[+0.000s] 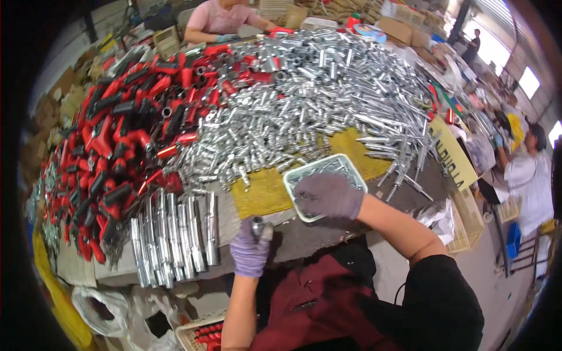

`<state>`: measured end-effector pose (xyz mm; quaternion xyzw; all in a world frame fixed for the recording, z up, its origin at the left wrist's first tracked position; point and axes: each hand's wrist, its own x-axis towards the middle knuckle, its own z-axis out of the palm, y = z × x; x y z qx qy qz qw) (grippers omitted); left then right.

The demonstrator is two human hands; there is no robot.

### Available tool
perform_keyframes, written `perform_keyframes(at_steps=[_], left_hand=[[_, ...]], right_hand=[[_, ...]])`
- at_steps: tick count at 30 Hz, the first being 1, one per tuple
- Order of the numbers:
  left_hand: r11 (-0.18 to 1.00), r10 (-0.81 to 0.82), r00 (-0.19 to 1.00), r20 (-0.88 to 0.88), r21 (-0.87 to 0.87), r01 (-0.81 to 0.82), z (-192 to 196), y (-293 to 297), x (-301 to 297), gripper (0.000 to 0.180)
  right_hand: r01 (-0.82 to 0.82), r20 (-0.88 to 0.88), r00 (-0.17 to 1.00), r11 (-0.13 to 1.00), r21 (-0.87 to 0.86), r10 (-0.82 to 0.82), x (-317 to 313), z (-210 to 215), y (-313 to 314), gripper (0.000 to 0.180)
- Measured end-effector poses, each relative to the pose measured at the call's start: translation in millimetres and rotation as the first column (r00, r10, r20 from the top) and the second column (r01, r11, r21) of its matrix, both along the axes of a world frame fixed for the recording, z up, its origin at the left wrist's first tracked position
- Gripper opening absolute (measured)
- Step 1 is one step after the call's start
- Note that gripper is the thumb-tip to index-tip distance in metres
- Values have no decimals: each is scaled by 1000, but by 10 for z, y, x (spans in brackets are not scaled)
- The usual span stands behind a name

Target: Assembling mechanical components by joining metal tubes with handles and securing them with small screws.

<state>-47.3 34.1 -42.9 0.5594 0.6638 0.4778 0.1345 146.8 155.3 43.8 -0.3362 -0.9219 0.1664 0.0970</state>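
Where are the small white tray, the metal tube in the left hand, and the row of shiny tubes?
white tray [293,175], head view, its left rim.
metal tube [257,222], head view, its open top end.
row of shiny tubes [175,234], head view, middle of the row.

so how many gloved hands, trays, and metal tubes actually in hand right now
gloved hands: 2, left hand and right hand
white tray of small metal parts: 1
metal tube held in the left hand: 1
total: 4
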Motion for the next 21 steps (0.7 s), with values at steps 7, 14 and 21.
perform_keyframes(at_steps=[7,14,21], left_hand=[[997,-67,997,32,-26,67,-151,23,-38,27],[994,-38,986,164,103,21,-101,85,78,26],[992,-119,981,153,55,112,-200,-36,-191,38]], right_hand=[[539,281,721,767,347,-633,1427,-139,1019,24],[237,630,572,841,485,-525,1717,-305,1619,26],[355,307,854,902,247,-420,1450,170,1198,34]])
